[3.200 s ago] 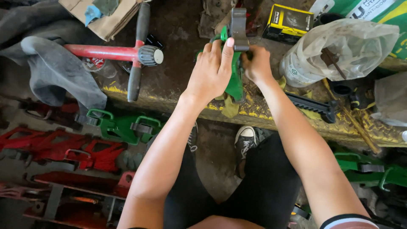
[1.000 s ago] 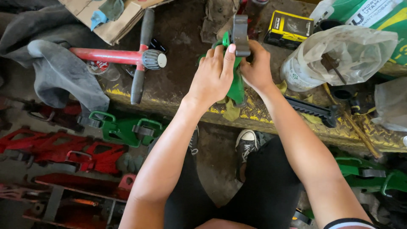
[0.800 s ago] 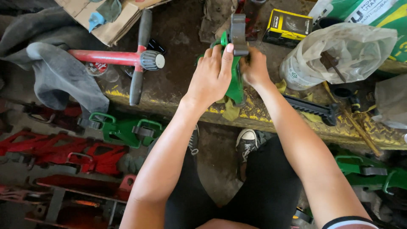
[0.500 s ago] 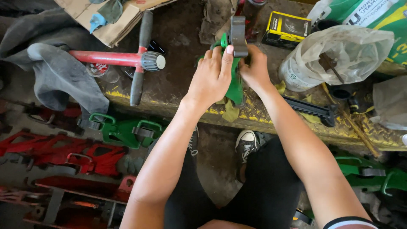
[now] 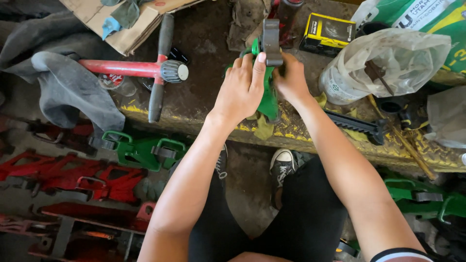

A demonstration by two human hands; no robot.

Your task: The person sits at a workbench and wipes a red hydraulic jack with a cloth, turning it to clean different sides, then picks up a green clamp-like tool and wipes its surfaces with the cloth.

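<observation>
Far left: crumpled grey cloth (image 5: 73,94) draped over the edge of a grimy, yellow-edged metal workbench (image 5: 204,104)
Left of the hands: red metal tube with a ribbed grey end cap (image 5: 133,69), crossed by a black bar
Left hand (image 5: 239,90): fingers closed over the green painted metal part (image 5: 268,99), forefinger pressed on the grey metal bracket (image 5: 271,41) at its top
Green part: at the bench's near edge, long axis running away from the person, between both hands
Right hand (image 5: 291,80): wrapped on the part's right side; both hands equally near
Right: crinkled clear plastic bag (image 5: 388,63), soft and translucent; black toothed bar (image 5: 357,126) lying flat
</observation>
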